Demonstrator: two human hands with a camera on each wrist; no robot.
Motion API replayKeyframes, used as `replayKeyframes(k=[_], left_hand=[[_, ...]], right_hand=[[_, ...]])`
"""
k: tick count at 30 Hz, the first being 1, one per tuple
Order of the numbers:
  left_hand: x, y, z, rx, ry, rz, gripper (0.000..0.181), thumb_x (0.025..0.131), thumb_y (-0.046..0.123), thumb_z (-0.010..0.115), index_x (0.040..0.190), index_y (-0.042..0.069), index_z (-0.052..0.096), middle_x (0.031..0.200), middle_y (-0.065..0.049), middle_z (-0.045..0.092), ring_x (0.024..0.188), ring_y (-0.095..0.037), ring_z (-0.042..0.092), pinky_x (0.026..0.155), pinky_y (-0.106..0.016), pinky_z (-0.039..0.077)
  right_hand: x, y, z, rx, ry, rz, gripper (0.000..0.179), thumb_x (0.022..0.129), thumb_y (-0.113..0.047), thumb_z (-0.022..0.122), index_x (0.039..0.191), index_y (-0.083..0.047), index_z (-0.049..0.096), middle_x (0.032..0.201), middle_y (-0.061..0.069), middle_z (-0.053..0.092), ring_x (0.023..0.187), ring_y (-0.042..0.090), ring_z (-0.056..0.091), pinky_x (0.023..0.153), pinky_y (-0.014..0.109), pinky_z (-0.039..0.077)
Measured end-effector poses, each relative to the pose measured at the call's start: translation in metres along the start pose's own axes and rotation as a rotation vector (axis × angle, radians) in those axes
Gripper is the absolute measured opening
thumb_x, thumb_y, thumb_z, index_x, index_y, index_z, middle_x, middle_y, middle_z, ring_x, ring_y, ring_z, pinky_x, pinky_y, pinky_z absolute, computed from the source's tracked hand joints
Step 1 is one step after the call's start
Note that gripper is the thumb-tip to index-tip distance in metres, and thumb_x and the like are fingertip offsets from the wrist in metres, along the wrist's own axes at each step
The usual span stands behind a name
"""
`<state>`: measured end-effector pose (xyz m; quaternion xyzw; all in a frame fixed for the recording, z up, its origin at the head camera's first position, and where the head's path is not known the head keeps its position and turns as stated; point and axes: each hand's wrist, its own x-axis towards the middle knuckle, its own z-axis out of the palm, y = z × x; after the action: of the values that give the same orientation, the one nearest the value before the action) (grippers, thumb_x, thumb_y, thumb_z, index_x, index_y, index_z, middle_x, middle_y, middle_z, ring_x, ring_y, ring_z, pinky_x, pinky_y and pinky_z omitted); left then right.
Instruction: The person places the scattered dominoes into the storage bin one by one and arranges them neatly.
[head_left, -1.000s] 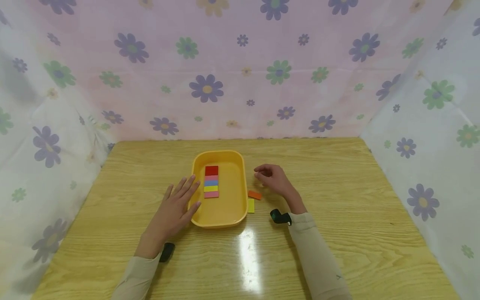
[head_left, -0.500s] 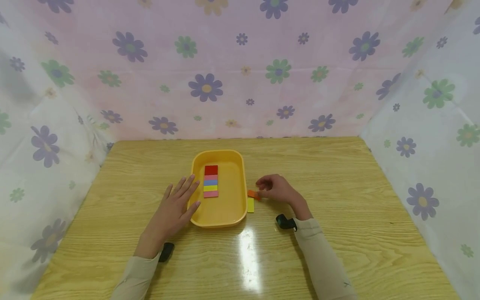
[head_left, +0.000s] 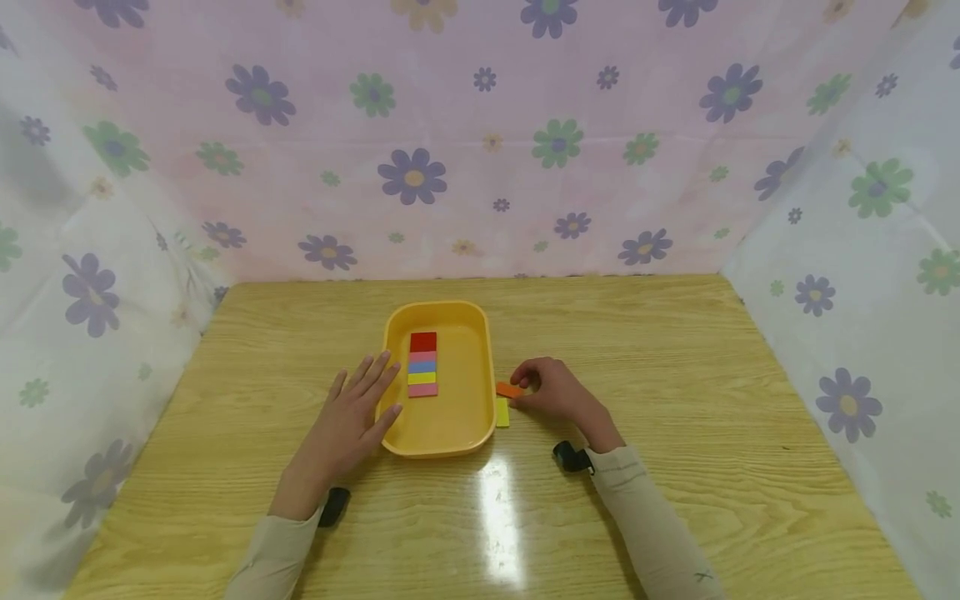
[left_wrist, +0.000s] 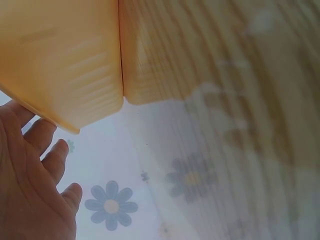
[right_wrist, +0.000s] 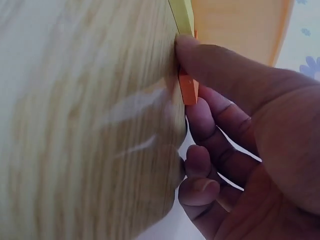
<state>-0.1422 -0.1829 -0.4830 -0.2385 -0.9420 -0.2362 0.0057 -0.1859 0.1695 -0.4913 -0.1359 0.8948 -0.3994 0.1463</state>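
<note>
My left hand (head_left: 348, 421) lies with spread, straight fingers over the left rim of a yellow plastic tray (head_left: 461, 417); the left wrist view shows its fingertips at the tray's edge. Inside the tray, a column of flat tiles runs red (head_left: 423, 342), pink, blue, yellow (head_left: 422, 378) and pink (head_left: 422, 390). Just right of the tray, my right hand (head_left: 558, 392) pinches a small orange tile (head_left: 507, 389) low at the table, thumb on one side and fingers on the other. The right wrist view shows the orange tile's end (right_wrist: 189, 92) between thumb and index finger.
Beside the tray's right wall, a yellow tile (head_left: 502, 412) lies on the wood-grain table (head_left: 675, 358), just in front of the orange one. Flower-patterned cloth (head_left: 487, 208) walls the table at the back and both sides.
My right hand has come down and toward me from beyond the orange tile, and its thumb and fingers have closed about it. The left hand and the tray have stayed put.
</note>
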Motion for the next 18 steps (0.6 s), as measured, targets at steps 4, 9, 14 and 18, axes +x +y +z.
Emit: replayKeyframes(k=[4, 9, 14, 18], left_hand=[[-0.0001, 0.0005, 0.0, 0.001, 0.0, -0.001, 0.064, 0.106, 0.039, 0.052, 0.16, 0.01, 0.034, 0.17, -0.009, 0.021, 0.156, -0.038, 0.017, 0.122, -0.065, 0.007], [-0.0003, 0.0007, 0.0, 0.001, 0.003, 0.001, 0.064, 0.106, 0.039, 0.052, 0.16, 0.01, 0.035, 0.169, -0.009, 0.021, 0.156, -0.037, 0.017, 0.122, -0.066, 0.008], [-0.0004, 0.0003, 0.0003, 0.0, 0.005, -0.002, 0.064, 0.105, 0.038, 0.053, 0.16, 0.01, 0.035, 0.17, -0.009, 0.021, 0.156, -0.036, 0.017, 0.122, -0.065, 0.008], [-0.0002, -0.0008, 0.0011, 0.0, 0.006, -0.002, 0.063, 0.105, 0.038, 0.053, 0.16, 0.011, 0.035, 0.17, -0.008, 0.021, 0.156, -0.036, 0.016, 0.122, -0.065, 0.008]], right_hand=[[0.0003, -0.0005, -0.001, -0.023, -0.007, -0.012, 0.02, 0.087, -0.01, 0.08, 0.104, -0.003, 0.072, 0.097, 0.006, 0.069, 0.083, 0.016, 0.059, 0.079, 0.033, 0.053], [-0.0012, -0.0003, -0.003, -0.029, -0.015, -0.037, 0.017, 0.089, -0.008, 0.078, 0.104, -0.002, 0.072, 0.098, 0.006, 0.07, 0.083, 0.016, 0.06, 0.079, 0.033, 0.053], [-0.0037, 0.0023, -0.0046, -0.058, -0.002, -0.073, 0.018, 0.089, -0.007, 0.077, 0.105, -0.002, 0.072, 0.1, 0.008, 0.07, 0.085, 0.017, 0.06, 0.08, 0.035, 0.053], [-0.0068, 0.0046, -0.0046, -0.059, 0.052, -0.068, 0.021, 0.087, -0.009, 0.079, 0.107, -0.004, 0.073, 0.102, 0.007, 0.071, 0.089, 0.017, 0.063, 0.082, 0.036, 0.055]])
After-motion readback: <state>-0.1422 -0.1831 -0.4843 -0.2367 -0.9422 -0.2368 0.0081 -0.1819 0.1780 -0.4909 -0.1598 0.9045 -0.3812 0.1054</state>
